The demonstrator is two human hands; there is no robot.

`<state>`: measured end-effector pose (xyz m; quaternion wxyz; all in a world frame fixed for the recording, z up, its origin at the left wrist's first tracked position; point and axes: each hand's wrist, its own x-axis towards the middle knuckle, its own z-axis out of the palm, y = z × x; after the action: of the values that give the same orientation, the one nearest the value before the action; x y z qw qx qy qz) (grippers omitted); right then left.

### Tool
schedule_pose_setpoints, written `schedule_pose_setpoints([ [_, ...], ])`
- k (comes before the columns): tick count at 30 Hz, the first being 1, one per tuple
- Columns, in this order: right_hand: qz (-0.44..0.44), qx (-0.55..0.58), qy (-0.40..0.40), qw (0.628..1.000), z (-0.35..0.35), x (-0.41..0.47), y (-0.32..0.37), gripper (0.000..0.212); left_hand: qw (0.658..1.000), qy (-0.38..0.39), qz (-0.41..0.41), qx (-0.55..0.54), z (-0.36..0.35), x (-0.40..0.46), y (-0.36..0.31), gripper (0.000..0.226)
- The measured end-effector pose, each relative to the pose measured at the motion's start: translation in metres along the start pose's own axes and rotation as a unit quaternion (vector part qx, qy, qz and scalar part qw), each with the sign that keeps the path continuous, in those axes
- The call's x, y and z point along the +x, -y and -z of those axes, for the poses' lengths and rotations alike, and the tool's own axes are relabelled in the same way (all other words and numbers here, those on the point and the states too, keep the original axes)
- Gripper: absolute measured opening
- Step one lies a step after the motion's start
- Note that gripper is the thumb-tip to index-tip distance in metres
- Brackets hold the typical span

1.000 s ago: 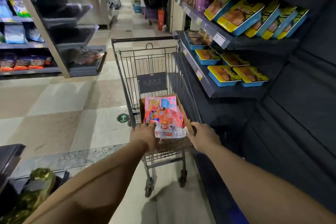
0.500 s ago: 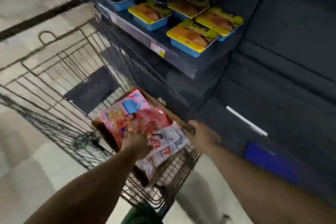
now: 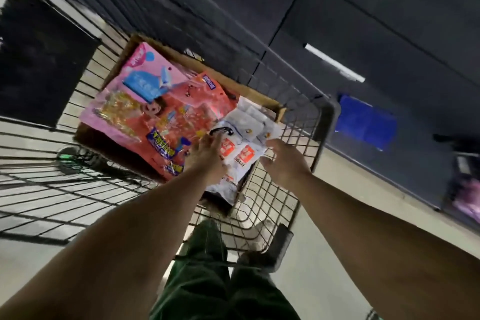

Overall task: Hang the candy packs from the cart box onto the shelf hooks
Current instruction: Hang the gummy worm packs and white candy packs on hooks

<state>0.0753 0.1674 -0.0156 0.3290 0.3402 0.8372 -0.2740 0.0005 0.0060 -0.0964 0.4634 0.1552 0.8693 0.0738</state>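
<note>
Seen from above: wire cart [image 3: 272, 197] pulled close beside the dark shelf unit [image 3: 363, 34], with the cardboard box [image 3: 270, 106] set in the cart's basket. All places below reckoned from that box.

At the box's left and middle: large pink and red candy packs [image 3: 161, 114], lying flat and overlapping, glossy film catching the light. At the box's near right corner: white candy packs [image 3: 249, 135] with orange labels, heaped and spilling over the box's near edge.

Over that near right corner, left hand [image 3: 207, 156] laid on the white packs, fingers [image 3: 217, 139] reaching forward across them; whether curled round a pack or merely resting, cannot tell. Just right of the box, above the cart's wire grid, right hand [image 3: 283, 161] hovering, fingers loosely spread and holding nothing, close to the white packs but apparently not touching.

Likely handling: light, soft, crinkly film bags, slippery against one another, contents loose inside. Best taken by the stiffer sealed top strip, where a hang hole would sit, rather than by the belly. No shelf hooks visible here.
</note>
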Motion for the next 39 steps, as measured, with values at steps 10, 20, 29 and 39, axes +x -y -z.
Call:
schedule_pose_setpoints([
  [10, -0.158, 0.379, -0.041, 0.911, -0.014, 0.005, 0.027, 0.079, 0.992, -0.053, -0.116, -0.011, 0.000, -0.047, -0.010, 0.069],
  [20, -0.248, 0.423, -0.090, 0.867, -0.028, -0.004, 0.000, 0.028, 0.962, -0.050, -0.031, -0.265, 0.020, 0.036, -0.030, 0.045],
  [29, -0.255, 0.495, -0.081, 0.827, -0.029, -0.014, -0.001, 0.025, 0.945, -0.019, -0.003, -0.326, 0.030, 0.053, -0.031, 0.080],
  [39, -0.081, 0.545, -0.123, 0.825, 0.040, -0.090, -0.018, 0.020, 0.897, 0.001, -0.080, -0.435, 0.098, -0.073, -0.059, 0.022],
])
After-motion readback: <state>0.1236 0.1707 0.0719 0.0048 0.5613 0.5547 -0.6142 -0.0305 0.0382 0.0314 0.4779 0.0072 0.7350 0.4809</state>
